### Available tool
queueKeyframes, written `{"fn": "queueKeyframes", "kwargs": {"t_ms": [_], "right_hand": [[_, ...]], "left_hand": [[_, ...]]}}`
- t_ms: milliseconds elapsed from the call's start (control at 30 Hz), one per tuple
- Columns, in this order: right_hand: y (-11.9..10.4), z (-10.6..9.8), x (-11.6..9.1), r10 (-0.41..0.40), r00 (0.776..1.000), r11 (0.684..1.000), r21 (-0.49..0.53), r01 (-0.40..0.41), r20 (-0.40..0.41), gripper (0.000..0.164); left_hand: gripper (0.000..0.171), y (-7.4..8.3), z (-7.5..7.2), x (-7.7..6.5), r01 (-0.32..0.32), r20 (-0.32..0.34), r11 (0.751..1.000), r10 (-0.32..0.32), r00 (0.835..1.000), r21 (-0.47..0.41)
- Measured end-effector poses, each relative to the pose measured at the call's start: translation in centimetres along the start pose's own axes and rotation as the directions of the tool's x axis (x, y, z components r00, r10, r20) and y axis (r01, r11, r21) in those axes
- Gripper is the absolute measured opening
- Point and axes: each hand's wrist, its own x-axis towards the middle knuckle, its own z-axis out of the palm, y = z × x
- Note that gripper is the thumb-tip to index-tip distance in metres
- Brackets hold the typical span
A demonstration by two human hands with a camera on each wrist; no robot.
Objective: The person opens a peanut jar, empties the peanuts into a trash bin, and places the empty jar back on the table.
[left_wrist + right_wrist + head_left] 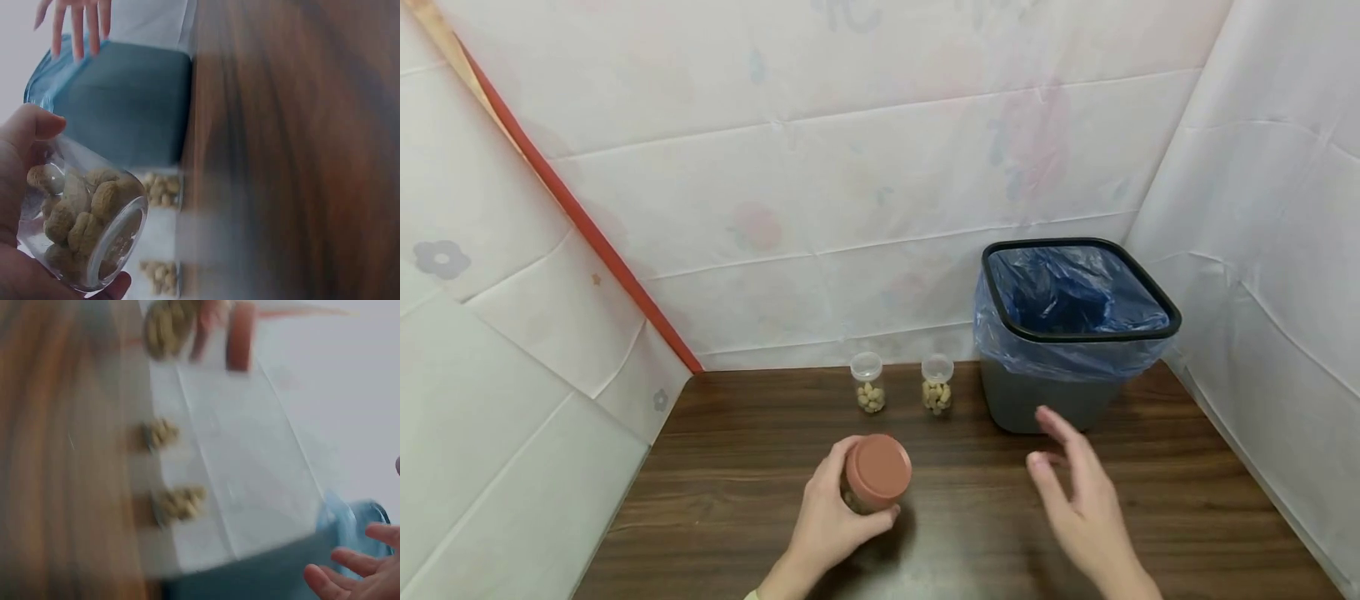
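My left hand (829, 515) grips a clear jar (119, 240) with a reddish-brown screw lid (882, 467), thumb on one side and fingers on the other. Peanuts in their shells (84, 234) show through its wall. In the left wrist view the jar is tilted and its base is off the wooden table. My right hand (1086, 508) hovers to the right of the jar, in front of the bin, fingers spread and holding nothing. Beyond the held jar stand two small clear jars, a left one (869, 395) and a right one (936, 395), both with peanuts inside.
A dark grey bin (1037, 396) with a black rim and a blue bag liner (1075, 362) stands at the back right of the wooden table (730, 483). White printed sheeting (700, 208) walls the back and sides. A red strip (580, 217) slants down at the left corner.
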Motion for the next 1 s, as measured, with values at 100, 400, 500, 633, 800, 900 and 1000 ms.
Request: {"fn": "queueKeyframes", "kwargs": {"t_ms": [100, 400, 500, 633, 800, 900, 1000], "right_hand": [[-0.8, 2.4, -1.1, 0.006, 0.995, 1.0, 0.004, -0.007, 0.095, 0.059], [-2.0, 7.9, -3.0, 0.113, 0.935, 0.985, 0.085, -0.15, 0.337, 0.056], [-1.8, 8.5, -3.2, 0.12, 0.936, 0.981, 0.107, -0.163, 0.331, 0.057], [-1.4, 9.0, -3.7, 0.096, 0.936, 0.982, 0.123, -0.145, 0.338, 0.061], [-1.2, 9.2, -4.1, 0.06, 0.942, 0.987, 0.124, -0.106, 0.329, 0.067], [-1.2, 9.2, -4.1, 0.04, 0.948, 0.988, 0.128, -0.084, 0.316, 0.071], [-1.0, 9.3, -4.0, 0.009, 0.956, 0.99, 0.132, -0.05, 0.294, 0.074]], "left_hand": [[0.095, 0.6, 1.2, -0.7, 0.034, 0.026, 0.998, -0.033, 0.999, -0.052], [0.091, 1.3, 4.1, -1.6, 0.008, -0.016, 0.995, -0.01, 1.0, -0.101], [0.091, 1.4, 4.5, -1.6, -0.018, -0.058, 0.997, 0.014, 0.998, -0.078], [0.092, 1.3, 4.9, -1.9, -0.027, -0.096, 0.999, 0.025, 0.995, -0.023], [0.097, 0.9, 5.4, -2.4, -0.089, -0.12, 0.994, 0.096, 0.988, 0.057], [0.104, 0.5, 5.7, -2.5, -0.165, -0.124, 0.981, 0.178, 0.976, 0.107], [0.109, 0.2, 5.8, -2.2, -0.23, -0.123, 0.965, 0.246, 0.962, 0.13]]}}
